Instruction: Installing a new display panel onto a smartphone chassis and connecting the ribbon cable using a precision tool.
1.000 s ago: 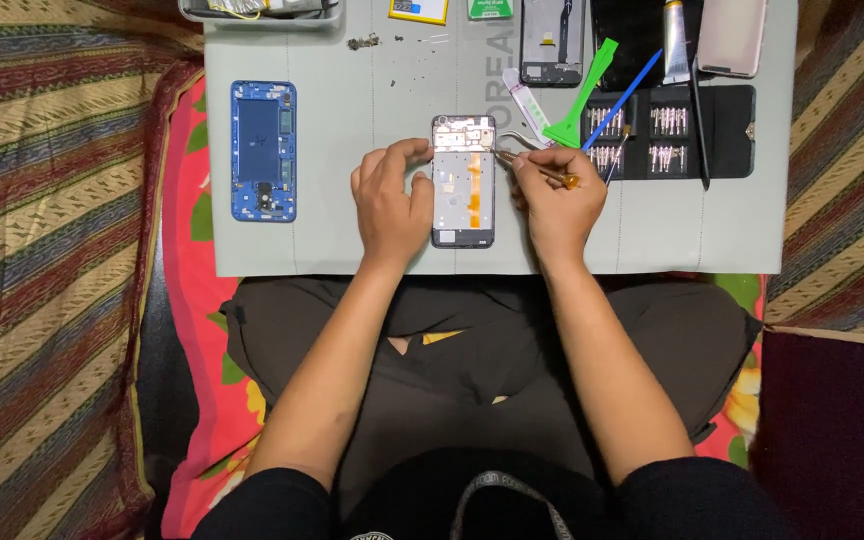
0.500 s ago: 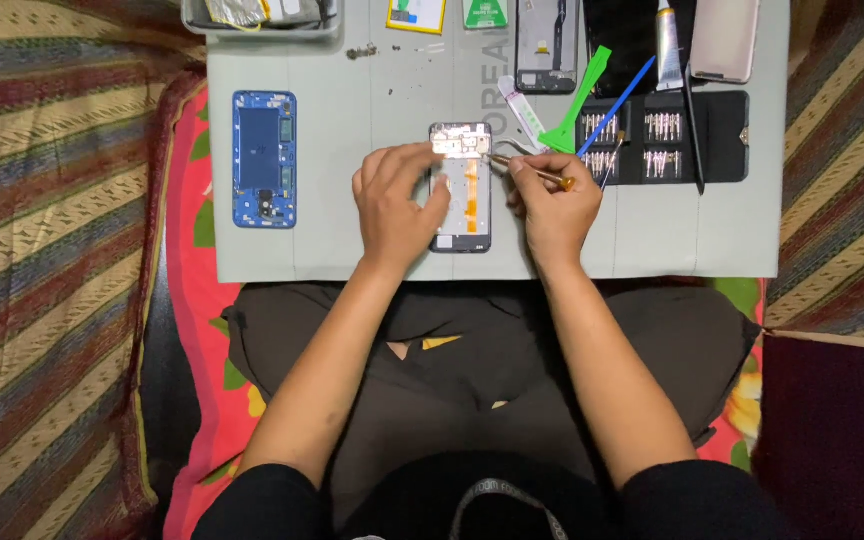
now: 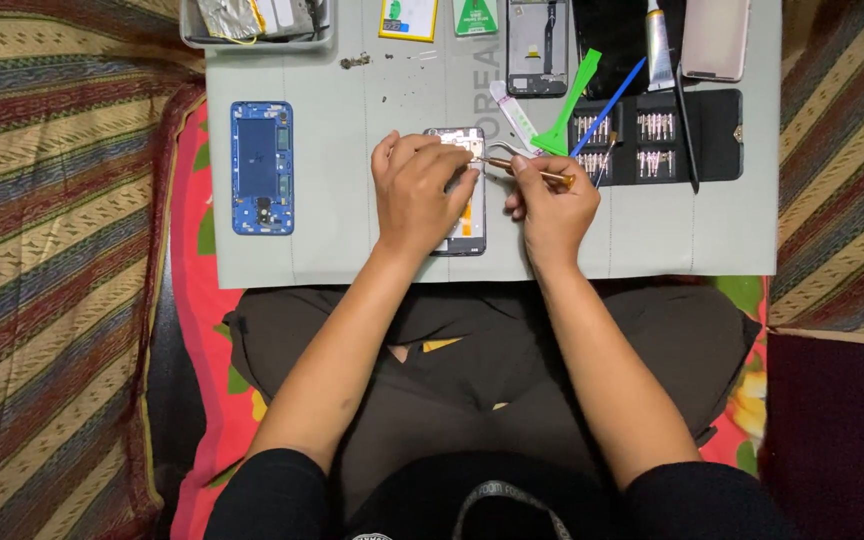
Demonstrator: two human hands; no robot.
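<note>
An opened phone (image 3: 470, 215) lies face down on the grey work mat (image 3: 352, 240), its insides showing. My left hand (image 3: 414, 195) rests over its left side and presses it down. My right hand (image 3: 550, 205) is shut on thin metal tweezers (image 3: 512, 165), whose tips reach the upper part of the phone. Both forearms come up from my lap.
A blue phone frame (image 3: 261, 167) lies at the mat's left. A green plastic pry tool (image 3: 567, 105), a blue stick (image 3: 607, 105) and a black case of screwdriver bits (image 3: 652, 135) sit right of my hands. More phone parts and a grey tray (image 3: 252, 25) line the far edge.
My left hand has shifted further over the phone's top. The tweezers in my right hand moved slightly left toward the phone's upper edge.
</note>
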